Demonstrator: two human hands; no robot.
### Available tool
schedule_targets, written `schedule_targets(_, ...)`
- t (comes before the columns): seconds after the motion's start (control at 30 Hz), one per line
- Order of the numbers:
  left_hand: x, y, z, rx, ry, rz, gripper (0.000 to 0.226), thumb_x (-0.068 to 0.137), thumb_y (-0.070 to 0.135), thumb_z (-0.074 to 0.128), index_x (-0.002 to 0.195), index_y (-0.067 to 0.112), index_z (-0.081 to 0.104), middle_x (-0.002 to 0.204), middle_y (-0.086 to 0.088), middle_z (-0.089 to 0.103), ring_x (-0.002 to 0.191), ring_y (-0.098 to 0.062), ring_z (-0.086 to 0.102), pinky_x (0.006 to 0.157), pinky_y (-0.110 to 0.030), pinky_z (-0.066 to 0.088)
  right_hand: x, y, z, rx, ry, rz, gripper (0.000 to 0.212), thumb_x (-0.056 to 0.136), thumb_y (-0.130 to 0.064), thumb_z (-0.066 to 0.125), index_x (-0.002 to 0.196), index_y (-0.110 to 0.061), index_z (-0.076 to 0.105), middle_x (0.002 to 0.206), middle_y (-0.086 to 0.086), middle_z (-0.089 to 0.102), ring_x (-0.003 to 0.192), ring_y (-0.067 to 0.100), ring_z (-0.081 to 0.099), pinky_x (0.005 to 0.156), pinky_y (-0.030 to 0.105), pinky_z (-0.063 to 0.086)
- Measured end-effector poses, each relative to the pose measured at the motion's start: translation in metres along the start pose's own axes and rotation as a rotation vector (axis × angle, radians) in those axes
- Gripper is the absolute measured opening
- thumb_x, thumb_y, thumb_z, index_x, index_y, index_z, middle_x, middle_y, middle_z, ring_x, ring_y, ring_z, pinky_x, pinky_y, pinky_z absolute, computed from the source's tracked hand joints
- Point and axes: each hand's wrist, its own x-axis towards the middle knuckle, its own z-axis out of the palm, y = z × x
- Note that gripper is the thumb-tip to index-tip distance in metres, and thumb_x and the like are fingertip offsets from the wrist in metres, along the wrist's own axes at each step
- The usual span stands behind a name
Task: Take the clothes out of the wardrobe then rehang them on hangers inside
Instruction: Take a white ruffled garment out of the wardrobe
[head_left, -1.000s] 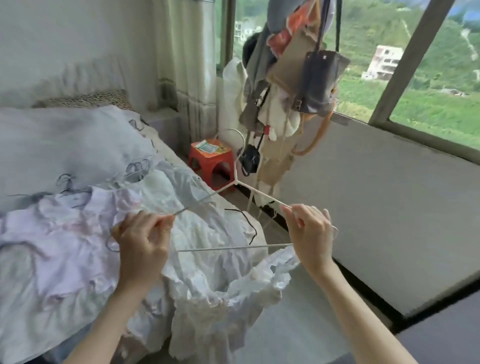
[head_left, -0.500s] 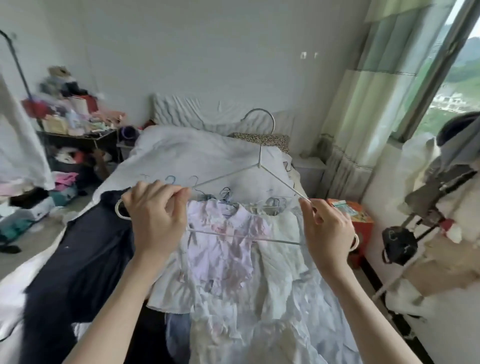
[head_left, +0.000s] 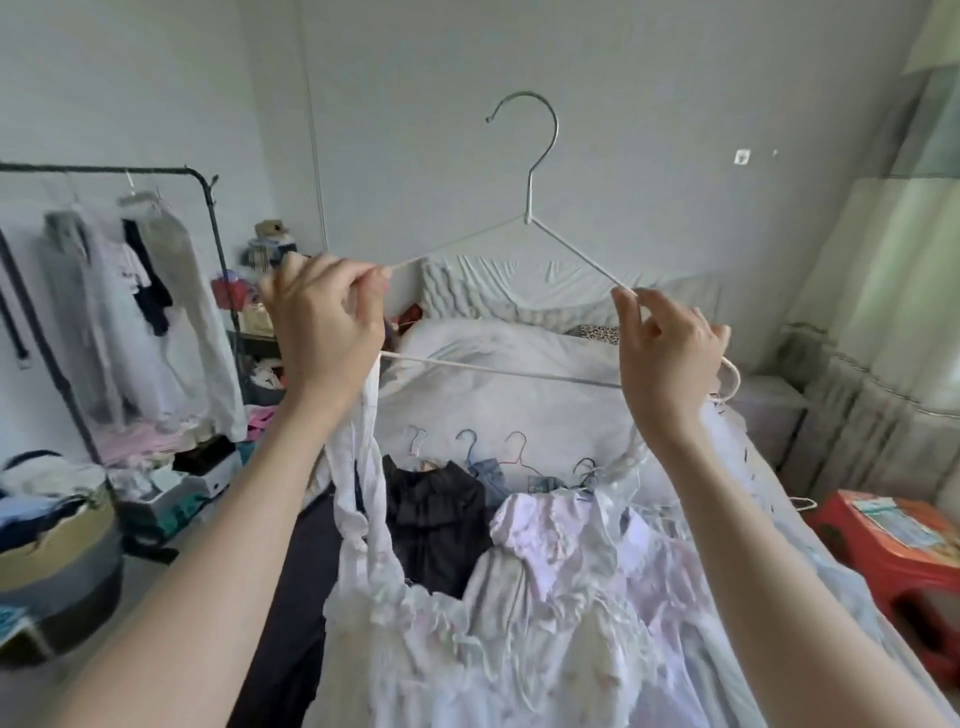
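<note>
white wire hanger (head_left: 527, 218): upright, hook at 12 o'clock, held at both shoulder ends | white ruffled dress (head_left: 467, 639): straps over hanger ends, hanging toward 6 o'clock above the garments on the bed

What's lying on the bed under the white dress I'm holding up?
Under the white dress lie a black garment and a pale lilac top, with small hangers showing above them on the bed. Whatever lies directly beneath the dress's skirt is covered.

Pale grey wall (head_left: 441, 62), bed (head_left: 493, 343), black clothes rail (head_left: 104, 170), red stool (head_left: 893, 551), curtain (head_left: 893, 260)
</note>
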Motion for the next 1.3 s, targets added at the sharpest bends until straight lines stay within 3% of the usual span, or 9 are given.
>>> schedule_targets(0.2,0.025,-0.067,0.077,0.043,-0.06,0.074,0.024,0.088,0.026,0.054,0.078,0.011,0.07,0.08,-0.005,0.067,0.082,-0.028,0.051,0.075,-0.034,0.021,0.001,0.021,0.098,-0.004,-0.148,0.11,0.041,0.089,-0.046,0.046,0.086,-0.014,0.071,0.071,0.011,0.067,0.074,0.031,0.059,0.078,0.034,0.029)
schedule_targets(0.33,-0.016,-0.126,0.145,0.072,-0.292,-0.034,0.023,0.09,0.024,0.053,0.083,0.01,0.07,0.086,-0.008,0.068,0.091,-0.03,0.052,0.079,-0.036,0.025,-0.032,0.061,0.158,0.027,-0.384,0.214,0.034,0.09,-0.037,0.055,0.08,-0.009,0.07,0.067,0.012,0.064,0.063,0.031,0.055,0.073,0.041,0.041)
schedule_targets(0.43,-0.048,-0.162,0.191,0.147,-0.467,-0.089,0.021,0.091,0.023,0.054,0.084,0.013,0.072,0.084,-0.007,0.067,0.088,-0.029,0.051,0.074,-0.036,0.024,-0.063,0.098,0.202,0.024,-0.628,0.35,0.032,0.091,-0.032,0.056,0.084,-0.005,0.07,0.072,0.014,0.065,0.076,0.034,0.059,0.068,0.035,0.036)
schedule_targets(0.53,-0.076,-0.19,0.234,0.218,-0.651,-0.112,0.02,0.091,0.025,0.055,0.084,0.016,0.071,0.085,-0.004,0.066,0.087,-0.029,0.052,0.075,-0.038,0.03,-0.091,0.136,0.24,0.042,-0.766,0.458,0.03,0.091,-0.031,0.057,0.09,-0.005,0.071,0.083,0.015,0.07,0.084,0.032,0.062,0.069,0.032,0.038)
schedule_targets(0.67,-0.116,-0.219,0.292,0.303,-0.814,-0.128,0.024,0.093,0.03,0.052,0.085,0.018,0.07,0.086,0.001,0.066,0.088,-0.027,0.052,0.072,-0.034,0.021,-0.119,0.185,0.281,-0.019,-0.918,0.535,0.033,0.09,-0.031,0.057,0.075,-0.003,0.067,0.069,0.015,0.059,0.073,0.033,0.056,0.063,0.033,0.035)
schedule_targets(0.73,-0.139,-0.232,0.317,0.313,-0.884,-0.153,0.024,0.093,0.031,0.052,0.082,0.018,0.069,0.085,0.002,0.067,0.086,-0.026,0.052,0.069,-0.032,0.023,-0.137,0.21,0.299,-0.042,-0.976,0.549,0.036,0.09,-0.027,0.056,0.067,0.001,0.059,0.065,0.02,0.055,0.067,0.035,0.052,0.06,0.035,0.036)
schedule_targets(0.87,-0.182,-0.258,0.363,0.3,-1.004,-0.202,0.023,0.093,0.029,0.053,0.083,0.016,0.069,0.085,-0.001,0.067,0.084,-0.026,0.055,0.068,-0.033,0.031,-0.178,0.255,0.331,-0.086,-1.08,0.591,0.029,0.091,-0.019,0.054,0.081,0.004,0.067,0.077,0.022,0.066,0.075,0.037,0.059,0.066,0.035,0.045)
schedule_targets(1.17,-0.273,-0.321,0.462,0.18,-1.165,-0.183,0.016,0.091,0.018,0.057,0.089,0.008,0.069,0.089,-0.011,0.067,0.084,-0.034,0.06,0.067,-0.04,0.045,-0.256,0.325,0.394,-0.204,-1.159,0.723,0.025,0.09,-0.015,0.054,0.079,0.003,0.068,0.078,0.018,0.067,0.075,0.034,0.059,0.056,0.031,0.024)
schedule_targets(1.3,-0.311,-0.343,0.502,0.167,-1.222,-0.155,0.016,0.091,0.018,0.057,0.089,0.007,0.069,0.088,-0.011,0.066,0.081,-0.034,0.06,0.065,-0.04,0.044,-0.285,0.35,0.412,-0.226,-1.187,0.801,0.027,0.093,-0.02,0.054,0.074,-0.007,0.068,0.072,0.015,0.065,0.073,0.034,0.057,0.071,0.032,0.038)
